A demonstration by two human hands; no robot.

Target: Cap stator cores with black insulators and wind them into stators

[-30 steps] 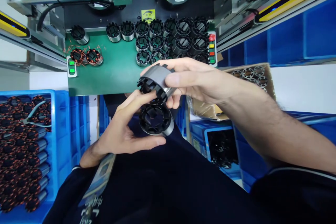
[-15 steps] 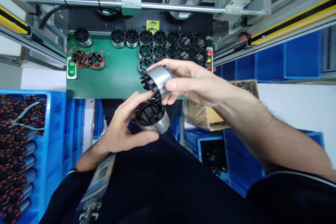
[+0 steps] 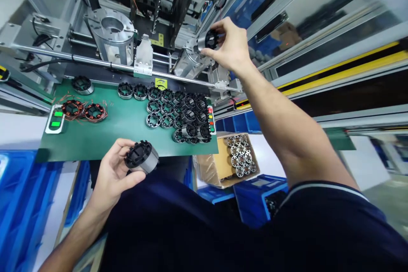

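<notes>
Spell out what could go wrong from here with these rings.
The slotted ring in the right hand is held sideways and appears close to the metal cylinder, so it might knock against it. The second ring sits in the left hand at or beyond the front edge of the green table; a loosened grip could let it fall. The rings at the right front corner appear stacked, and a nudge might topple them.

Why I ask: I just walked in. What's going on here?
A person's left hand holds a black-lined metal ring near the front edge of the green table. The right hand holds another ring up by a metal cylinder; contact there is unclear. More such rings stand on the table, with two copper-wound rings toward its left end.
</notes>
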